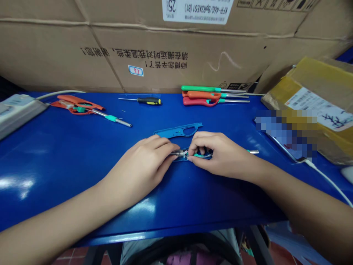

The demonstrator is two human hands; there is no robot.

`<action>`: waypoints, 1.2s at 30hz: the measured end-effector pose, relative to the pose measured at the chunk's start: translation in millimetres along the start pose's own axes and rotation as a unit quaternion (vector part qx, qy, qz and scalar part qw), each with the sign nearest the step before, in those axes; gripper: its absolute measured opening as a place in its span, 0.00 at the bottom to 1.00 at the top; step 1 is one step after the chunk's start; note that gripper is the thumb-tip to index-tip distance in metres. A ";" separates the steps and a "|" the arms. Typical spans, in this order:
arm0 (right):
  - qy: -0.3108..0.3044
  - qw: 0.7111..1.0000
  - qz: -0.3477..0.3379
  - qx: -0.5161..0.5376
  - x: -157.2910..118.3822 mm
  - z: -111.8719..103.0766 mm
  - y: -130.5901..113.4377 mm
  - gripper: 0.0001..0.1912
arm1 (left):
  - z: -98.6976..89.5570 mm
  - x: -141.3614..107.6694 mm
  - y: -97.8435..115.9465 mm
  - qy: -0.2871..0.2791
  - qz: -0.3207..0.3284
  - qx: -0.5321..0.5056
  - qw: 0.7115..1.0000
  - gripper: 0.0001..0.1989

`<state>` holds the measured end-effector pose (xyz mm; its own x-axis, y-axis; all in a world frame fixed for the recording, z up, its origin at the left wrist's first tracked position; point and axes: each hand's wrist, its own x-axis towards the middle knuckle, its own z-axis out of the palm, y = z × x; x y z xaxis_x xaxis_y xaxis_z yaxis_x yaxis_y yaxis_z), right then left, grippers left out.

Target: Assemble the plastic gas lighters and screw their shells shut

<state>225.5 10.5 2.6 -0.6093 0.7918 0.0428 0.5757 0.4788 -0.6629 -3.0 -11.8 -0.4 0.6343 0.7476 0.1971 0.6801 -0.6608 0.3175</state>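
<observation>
An opened long-nosed lighter (182, 154) lies on the table between my hands, its blue shell half and inner parts partly hidden by my fingers. My left hand (146, 158) is closed over its left end, thumb and fingers pinching a clear and metallic part. Over the middle, my right hand (220, 152) has its fingertips pressed together near a white piece and the green trigger; what they pinch is hidden. The lighter's metal nozzle (253, 151) sticks out beyond my right hand. Just behind my hands lies the loose other half of a blue shell (178, 131).
Several lighters (202, 95) are stacked at the back right. A screwdriver (149, 101) and an opened orange lighter (79, 105) lie further left. A power strip (20, 110), a phone (286, 136) on a cable and cardboard boxes (311, 95) border the blue table.
</observation>
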 end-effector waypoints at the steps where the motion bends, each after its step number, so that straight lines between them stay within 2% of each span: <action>1: 0.000 1.000 -0.001 -0.001 0.0 0.1 0.0 0.04 | 0.2 0.3 0.0 -0.001 -0.003 0.000 1.000 0.12; 36: 0.016 1.000 -0.004 0.001 0.9 2.6 2.3 0.05 | -1.3 -4.1 -1.5 -0.022 0.003 0.047 0.999 0.14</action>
<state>224.9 11.3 -0.8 -0.5957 0.8000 0.0717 0.5704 0.4841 -0.6635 -7.0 -13.8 -0.5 0.6521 0.7416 0.1574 0.7070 -0.6698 0.2269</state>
